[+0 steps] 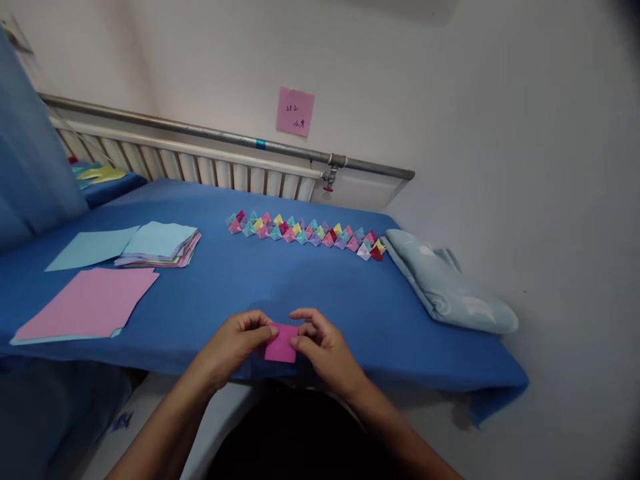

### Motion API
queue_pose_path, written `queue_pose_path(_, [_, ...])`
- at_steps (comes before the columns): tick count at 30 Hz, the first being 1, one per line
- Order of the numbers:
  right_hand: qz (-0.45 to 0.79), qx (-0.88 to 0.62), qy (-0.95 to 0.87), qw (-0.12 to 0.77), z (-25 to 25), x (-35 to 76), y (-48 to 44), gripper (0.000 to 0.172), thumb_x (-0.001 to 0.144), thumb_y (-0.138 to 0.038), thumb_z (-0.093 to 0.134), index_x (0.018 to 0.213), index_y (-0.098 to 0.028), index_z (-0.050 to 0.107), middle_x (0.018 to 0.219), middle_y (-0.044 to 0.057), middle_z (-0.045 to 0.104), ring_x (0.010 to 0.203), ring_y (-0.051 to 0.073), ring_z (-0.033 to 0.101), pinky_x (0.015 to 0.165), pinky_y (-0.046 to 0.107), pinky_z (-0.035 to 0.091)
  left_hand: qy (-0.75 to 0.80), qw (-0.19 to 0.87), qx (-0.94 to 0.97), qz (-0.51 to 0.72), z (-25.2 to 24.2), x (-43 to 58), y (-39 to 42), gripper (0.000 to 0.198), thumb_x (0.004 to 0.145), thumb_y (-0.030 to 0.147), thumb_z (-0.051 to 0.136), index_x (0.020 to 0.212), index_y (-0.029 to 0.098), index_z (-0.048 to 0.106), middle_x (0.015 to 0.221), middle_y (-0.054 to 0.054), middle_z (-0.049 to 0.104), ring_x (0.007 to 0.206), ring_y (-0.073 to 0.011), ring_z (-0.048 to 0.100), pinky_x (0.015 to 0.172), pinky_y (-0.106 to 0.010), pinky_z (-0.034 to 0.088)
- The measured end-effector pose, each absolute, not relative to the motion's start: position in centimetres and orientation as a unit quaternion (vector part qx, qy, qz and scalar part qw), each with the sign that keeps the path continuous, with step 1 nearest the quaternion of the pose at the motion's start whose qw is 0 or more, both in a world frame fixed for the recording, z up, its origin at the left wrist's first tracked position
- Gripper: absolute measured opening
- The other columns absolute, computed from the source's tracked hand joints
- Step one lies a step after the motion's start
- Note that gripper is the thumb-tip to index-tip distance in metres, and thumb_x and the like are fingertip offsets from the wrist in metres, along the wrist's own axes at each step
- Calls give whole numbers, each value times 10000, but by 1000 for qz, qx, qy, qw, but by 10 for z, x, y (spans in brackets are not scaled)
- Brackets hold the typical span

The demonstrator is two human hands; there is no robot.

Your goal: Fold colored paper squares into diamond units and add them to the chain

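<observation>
A small square of bright pink paper (281,345) is held up near the front edge of the blue-covered table (220,287). My left hand (245,337) pinches its upper left corner between thumb and fingers. On the right side, my right hand (317,340) grips the paper with the thumb in front, its index finger raised and curved above. Beyond both hands, folded paper pieces in many colours (301,231) stand in two long rows across the table.
Pink sheets (90,303) and a stack of light blue and coloured sheets (157,240) lie at the left. A folded pale blanket (450,287) sits at the right end. Behind the table are a radiator (225,175) and a pipe (190,130); a pink note (295,112) hangs on the wall.
</observation>
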State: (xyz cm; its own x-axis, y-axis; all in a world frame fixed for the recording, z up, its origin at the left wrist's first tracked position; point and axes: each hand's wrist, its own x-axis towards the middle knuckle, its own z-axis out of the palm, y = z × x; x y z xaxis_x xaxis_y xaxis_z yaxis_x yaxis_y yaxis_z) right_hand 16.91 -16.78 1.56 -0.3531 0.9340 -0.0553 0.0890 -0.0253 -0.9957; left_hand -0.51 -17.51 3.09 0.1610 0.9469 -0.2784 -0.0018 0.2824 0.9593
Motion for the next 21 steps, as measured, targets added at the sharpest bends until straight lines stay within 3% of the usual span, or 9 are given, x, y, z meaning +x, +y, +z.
queue_pose_path(3, [560, -441, -619, 330, 11, 169, -166, 277, 741, -197, 556, 1018, -212, 563, 607, -80, 426, 556, 82, 393, 539, 209, 312, 527, 616, 469, 351, 24, -7, -171, 279, 597, 443, 634, 600, 181, 540, 522, 50, 492, 495, -93, 425, 532, -236, 344])
queue_pose_path(7, [507, -466, -668, 284, 7, 168, -165, 198, 777, -186, 530, 960, -199, 606, 651, -51, 497, 583, 88, 433, 553, 214, 330, 572, 541, 554, 269, 16, -10, -160, 277, 655, 461, 495, 613, 194, 552, 509, 37, 510, 478, -115, 461, 496, -242, 355])
queue_pose_path(14, [366, -500, -740, 262, -2, 165, -159, 126, 817, -168, 498, 850, -200, 616, 645, -33, 544, 598, 107, 480, 581, 230, 342, 610, 418, 652, 168, 11, -5, -132, 113, 597, 230, 535, 498, 199, 578, 437, 48, 488, 469, -112, 421, 472, -235, 268])
queue_pose_path(21, [193, -491, -819, 224, -5, 166, -158, 149, 817, -142, 540, 932, -188, 623, 876, 49, 598, 792, 165, 527, 705, 278, 392, 612, 292, 720, 143, 5, -2, -127, 83, 685, 198, 557, 692, 195, 640, 599, 1, 584, 561, -147, 488, 532, -257, 298])
